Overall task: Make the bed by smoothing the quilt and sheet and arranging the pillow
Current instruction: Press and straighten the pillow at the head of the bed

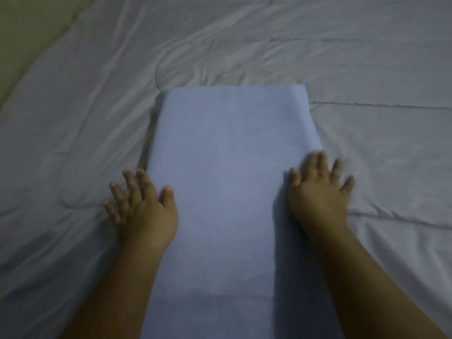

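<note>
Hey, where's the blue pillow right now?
In the head view, the blue pillow lies centre frame on the wrinkled white quilt, between the left hand and right hand pressing its sides.

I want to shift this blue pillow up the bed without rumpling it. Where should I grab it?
Probably by its two long sides, one hand each. The pillow lies flat and lengthwise away from you on the wrinkled quilt. The left hand and right hand already rest open at those edges; curl fingers under there.
</note>
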